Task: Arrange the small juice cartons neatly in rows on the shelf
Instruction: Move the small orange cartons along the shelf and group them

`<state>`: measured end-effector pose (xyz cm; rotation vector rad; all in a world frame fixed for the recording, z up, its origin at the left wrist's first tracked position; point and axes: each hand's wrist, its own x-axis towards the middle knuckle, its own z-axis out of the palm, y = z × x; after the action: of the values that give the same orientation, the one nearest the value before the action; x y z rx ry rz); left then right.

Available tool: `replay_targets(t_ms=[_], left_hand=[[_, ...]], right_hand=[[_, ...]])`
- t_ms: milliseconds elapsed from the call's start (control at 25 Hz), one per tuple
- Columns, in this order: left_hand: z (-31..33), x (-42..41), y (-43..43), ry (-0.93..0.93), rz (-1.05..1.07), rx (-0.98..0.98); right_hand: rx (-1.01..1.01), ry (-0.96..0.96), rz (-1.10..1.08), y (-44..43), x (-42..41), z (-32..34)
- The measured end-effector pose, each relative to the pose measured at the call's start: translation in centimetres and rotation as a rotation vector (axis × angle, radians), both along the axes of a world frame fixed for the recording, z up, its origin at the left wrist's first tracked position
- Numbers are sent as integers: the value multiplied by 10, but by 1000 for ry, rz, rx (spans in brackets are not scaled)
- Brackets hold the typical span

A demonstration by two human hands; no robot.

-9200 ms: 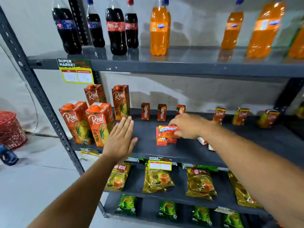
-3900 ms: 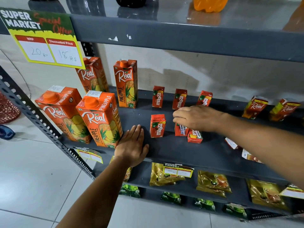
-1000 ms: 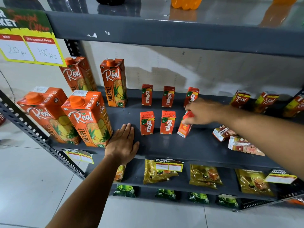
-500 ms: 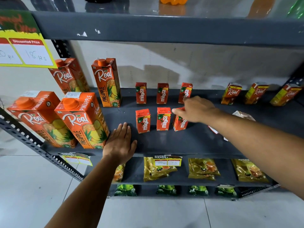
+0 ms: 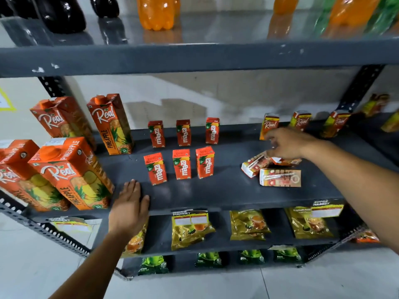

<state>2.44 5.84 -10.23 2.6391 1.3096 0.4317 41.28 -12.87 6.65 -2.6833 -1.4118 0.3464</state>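
Six small red Maaza cartons stand upright on the dark shelf (image 5: 216, 190) in two rows of three, the back row around (image 5: 183, 132) and the front row around (image 5: 182, 164). To the right, small Real cartons lie flat: one (image 5: 253, 164), one (image 5: 280, 178), and one (image 5: 285, 161) partly hidden under my right hand (image 5: 289, 145). That hand hovers over them with fingers spread and curled down, holding nothing I can see. My left hand (image 5: 129, 203) rests flat on the shelf's front edge. More small Real cartons (image 5: 300, 121) stand at the back right.
Large Real pineapple cartons (image 5: 71, 173) stand at the left end of the shelf, with two more (image 5: 110, 124) behind. Soda bottles (image 5: 155, 11) sit on the shelf above. Gold pouches (image 5: 192, 227) lie on the shelf below. A perforated post (image 5: 358, 89) rises at the back right.
My right hand has let go of the third front-row Maaza carton, which now stands upright, and has moved right to the lying cartons. My left hand stays on the shelf edge.
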Motion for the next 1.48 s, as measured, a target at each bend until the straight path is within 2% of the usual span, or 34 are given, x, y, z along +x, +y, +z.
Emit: replay_targets(t_ms=[80, 280, 360, 480, 560, 760, 880, 960, 1040, 1120, 1240, 1360, 1480], left_hand=[[-8, 13, -47, -110, -15, 59], [-2, 132, -140, -105, -303, 114], [6, 185, -149, -79, -297, 119], [8, 227, -149, 102, -210, 41], [3, 231, -147, 187, -178, 19], [4, 233, -144, 241, -197, 16], [2, 231, -144, 234, -201, 17], [1, 231, -143, 228, -210, 17], [0, 231, -142, 212, -213, 20], [0, 232, -141, 199, -211, 20], [-1, 233, -142, 206, -212, 18], [-2, 234, -141, 213, -211, 16], [-3, 235, -143, 193, -181, 31]], right_hand=[[-51, -2, 12, -22, 20, 0], [-22, -55, 53, -59, 66, -4], [3, -61, 117, -64, 78, -6], [3, -54, 241, -60, 85, -13], [-7, -7, 288, -52, 81, -20], [-33, 51, 356, -32, 68, -32], [10, 44, 287, -32, 69, -41], [130, 61, 204, -38, 76, -45], [346, 157, 11, -48, 89, -54], [583, 240, -274, -58, 103, -66], [822, 258, -554, -67, 113, -83], [957, 293, -615, -68, 115, -91], [927, 219, -561, -71, 113, -100]])
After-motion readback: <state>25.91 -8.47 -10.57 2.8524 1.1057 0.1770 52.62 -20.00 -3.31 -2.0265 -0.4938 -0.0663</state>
